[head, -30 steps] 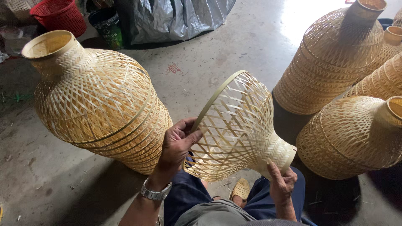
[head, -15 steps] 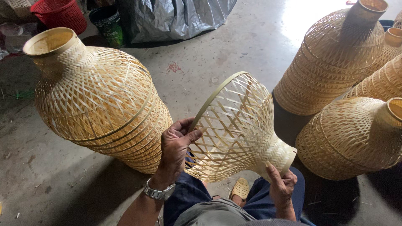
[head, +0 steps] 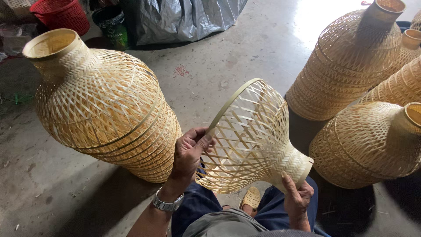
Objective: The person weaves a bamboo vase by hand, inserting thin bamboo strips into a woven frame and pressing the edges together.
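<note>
Both hands' fingers (head: 193,136) apparently curled around woven bamboo shade (head: 250,136).

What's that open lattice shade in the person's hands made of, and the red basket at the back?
Shade: pale, unpainted split strips, probably bamboo, woven in an open lattice around a flat hoop rim. Red basket: likely moulded plastic, judging by its uniform bright colour and regular mesh.

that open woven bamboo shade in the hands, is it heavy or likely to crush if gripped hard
Probably light: the pale open-weave bamboo lampshade is mostly gaps between thin strips, and the left hand props its wide rim with little more than a thumb. Likely springy rather than stiff, so a hard squeeze could bend the lattice. The denser woven neck, where the right hand grips, looks sturdier.
</note>
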